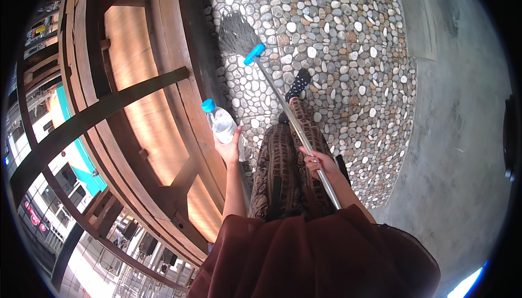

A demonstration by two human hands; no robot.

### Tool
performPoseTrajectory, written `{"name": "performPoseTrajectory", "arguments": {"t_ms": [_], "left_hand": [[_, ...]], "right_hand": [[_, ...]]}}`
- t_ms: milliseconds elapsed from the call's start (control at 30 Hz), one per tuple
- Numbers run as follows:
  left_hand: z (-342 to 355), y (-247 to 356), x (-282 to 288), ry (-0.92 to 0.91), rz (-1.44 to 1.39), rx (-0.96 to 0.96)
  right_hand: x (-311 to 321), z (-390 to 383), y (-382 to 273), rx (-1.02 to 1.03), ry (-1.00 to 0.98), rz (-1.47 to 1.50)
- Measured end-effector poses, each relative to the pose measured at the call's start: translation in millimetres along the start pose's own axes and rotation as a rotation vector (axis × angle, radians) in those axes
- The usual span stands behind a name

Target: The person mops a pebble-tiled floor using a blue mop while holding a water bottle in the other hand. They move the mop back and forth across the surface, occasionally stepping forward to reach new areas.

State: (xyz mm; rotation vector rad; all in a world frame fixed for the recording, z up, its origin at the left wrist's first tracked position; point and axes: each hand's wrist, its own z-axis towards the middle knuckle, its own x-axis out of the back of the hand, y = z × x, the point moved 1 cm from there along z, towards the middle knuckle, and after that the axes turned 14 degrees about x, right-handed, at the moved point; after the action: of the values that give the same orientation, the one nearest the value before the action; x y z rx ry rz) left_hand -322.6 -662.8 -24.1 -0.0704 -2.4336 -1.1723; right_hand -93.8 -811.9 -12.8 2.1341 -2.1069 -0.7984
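Note:
In my left hand is a clear plastic bottle with a blue cap, tilted, its cap end pointing away from me. My fingers wrap round its middle. My right hand grips the metal handle of a mop partway along its length. The handle runs from beside my body to a blue clamp, and the grey string mop head lies spread on the floor ahead, close to the wooden ledge. Whether anything fills the bottle is hard to make out.
Pebble-patterned flooring lies under my feet, with one dark dotted sock stepping forward. A wooden ledge with railing borders the left, above a lower area with buildings. To the right stands a smooth grey concrete surface.

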Motion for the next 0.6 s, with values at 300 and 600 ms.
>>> {"name": "performPoseTrajectory", "arguments": {"t_ms": [300, 600], "left_hand": [[-30.5, 3.6, 14.1, 0.057, 0.036, 0.039], [-38.7, 30.3, 0.4, -0.034, 0.025, -0.046]], "right_hand": [[-148.4, 141.3, -58.1, 0.349, -0.277, -0.851], [-137.2, 135.8, -59.8, 0.391, -0.282, -0.641]]}}
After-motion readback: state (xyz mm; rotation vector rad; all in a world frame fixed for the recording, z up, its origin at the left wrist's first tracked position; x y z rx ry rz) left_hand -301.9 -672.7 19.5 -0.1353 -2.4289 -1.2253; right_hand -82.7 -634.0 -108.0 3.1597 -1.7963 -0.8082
